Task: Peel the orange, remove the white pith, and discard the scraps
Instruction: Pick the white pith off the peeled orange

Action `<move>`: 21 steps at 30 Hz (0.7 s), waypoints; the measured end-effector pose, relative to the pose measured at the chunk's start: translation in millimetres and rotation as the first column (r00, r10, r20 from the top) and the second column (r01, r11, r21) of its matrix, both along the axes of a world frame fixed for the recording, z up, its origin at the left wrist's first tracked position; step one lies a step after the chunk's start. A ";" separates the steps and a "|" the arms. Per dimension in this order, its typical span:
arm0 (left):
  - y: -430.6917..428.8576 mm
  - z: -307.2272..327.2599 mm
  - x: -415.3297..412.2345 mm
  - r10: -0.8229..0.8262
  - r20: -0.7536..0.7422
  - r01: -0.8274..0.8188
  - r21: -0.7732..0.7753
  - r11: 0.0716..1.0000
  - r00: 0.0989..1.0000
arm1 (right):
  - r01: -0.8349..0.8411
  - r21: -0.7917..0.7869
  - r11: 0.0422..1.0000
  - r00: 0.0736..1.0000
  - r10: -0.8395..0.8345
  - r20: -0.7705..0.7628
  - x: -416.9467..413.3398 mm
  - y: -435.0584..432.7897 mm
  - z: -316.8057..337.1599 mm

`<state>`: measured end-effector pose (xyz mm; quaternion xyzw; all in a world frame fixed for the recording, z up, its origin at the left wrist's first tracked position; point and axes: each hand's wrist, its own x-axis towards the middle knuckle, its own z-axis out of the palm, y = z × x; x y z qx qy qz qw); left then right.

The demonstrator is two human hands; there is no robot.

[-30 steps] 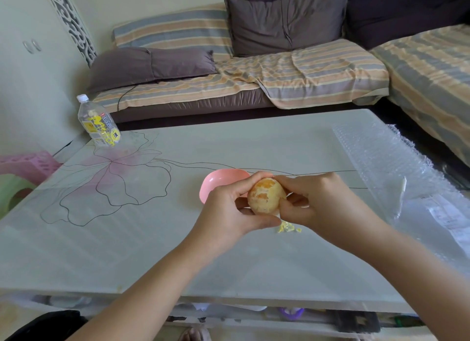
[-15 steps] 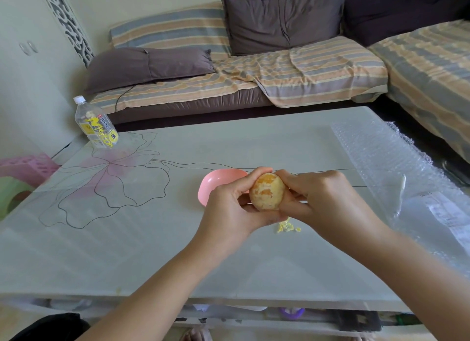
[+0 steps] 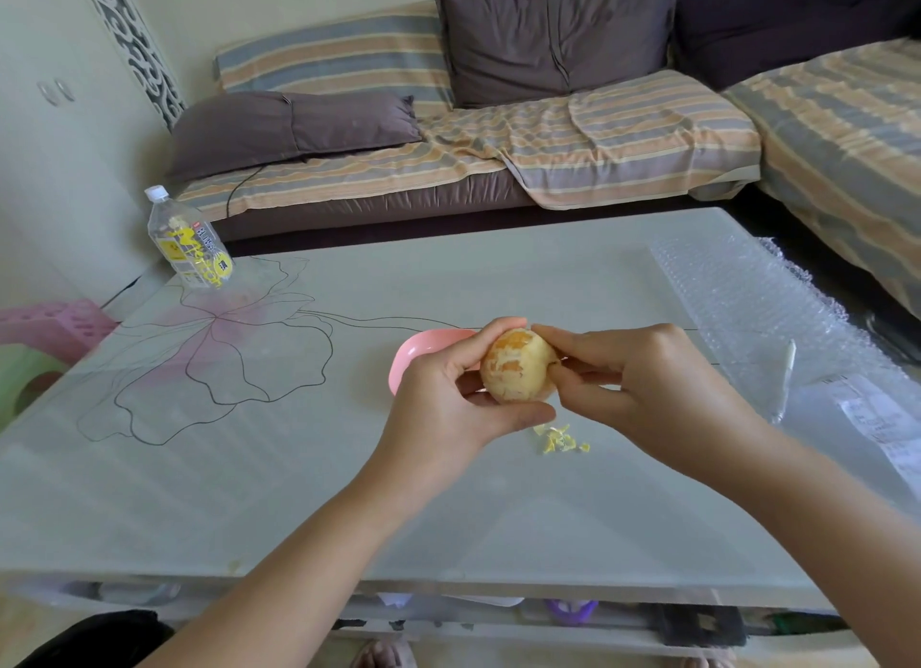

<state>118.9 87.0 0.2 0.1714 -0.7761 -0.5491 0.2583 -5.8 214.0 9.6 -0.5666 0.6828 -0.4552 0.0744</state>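
A peeled orange (image 3: 516, 366), mostly covered in pale pith with patches of orange flesh showing, is held above the table. My left hand (image 3: 448, 398) grips it from the left, thumb beneath and fingers over the top. From the right, my right hand (image 3: 633, 383) pinches at the orange's right side with thumb and fingertips. A small pile of yellowish pith scraps (image 3: 558, 438) lies on the table just below the fruit. A pink bowl (image 3: 423, 351) sits behind my left hand, partly hidden.
The glass table (image 3: 299, 468) has a flower drawing on its left part. A plastic bottle (image 3: 189, 241) stands at the far left corner. Bubble wrap (image 3: 757, 308) and a paper slip (image 3: 877, 428) cover the right side. A sofa with cushions is behind.
The orange has been turned slightly in my hands, and my right fingertips have shifted on its right side. The scraps and bowl stay put.
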 end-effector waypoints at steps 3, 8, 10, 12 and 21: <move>1.0 -0.2 -1.6 -0.014 0.010 0.014 0.007 1.000 1.000 | 0.062 -0.014 0.998 0.991 -0.063 -0.121 -0.9 1.0 -1.4; 2.9 0.1 -3.4 -0.009 0.016 0.009 0.016 1.000 1.000 | 0.175 -0.063 0.983 0.883 -0.185 -0.432 5.0 -4.0 0.6; 3.9 1.0 -3.8 -0.009 0.015 0.009 0.013 1.000 1.000 | 0.177 -0.097 0.979 0.854 -0.202 -0.480 5.5 -5.4 0.3; 4.4 1.8 -3.5 -0.015 0.017 0.014 0.014 1.000 1.000 | 0.189 -0.085 0.978 0.827 -0.206 -0.524 4.8 -6.5 -0.6; 5.6 4.6 -2.7 -0.027 0.025 0.027 0.021 0.999 0.999 | 0.211 -0.105 0.972 0.780 -0.232 -0.581 6.0 -5.4 -1.6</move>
